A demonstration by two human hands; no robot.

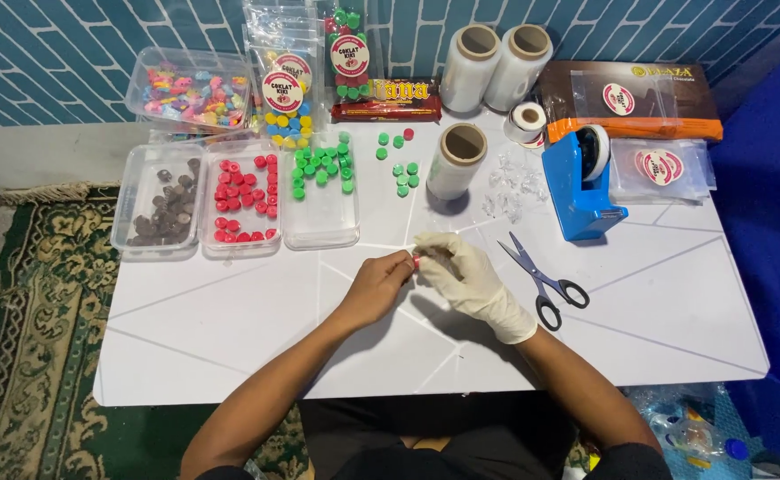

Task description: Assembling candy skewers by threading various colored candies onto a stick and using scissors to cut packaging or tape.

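Small red piece (416, 260) mostly hidden between hands; bottle (685, 433) cut off under table edge.

Single head view, looking steeply down over white table (230, 347), near, toward tiled wall (52, 53)
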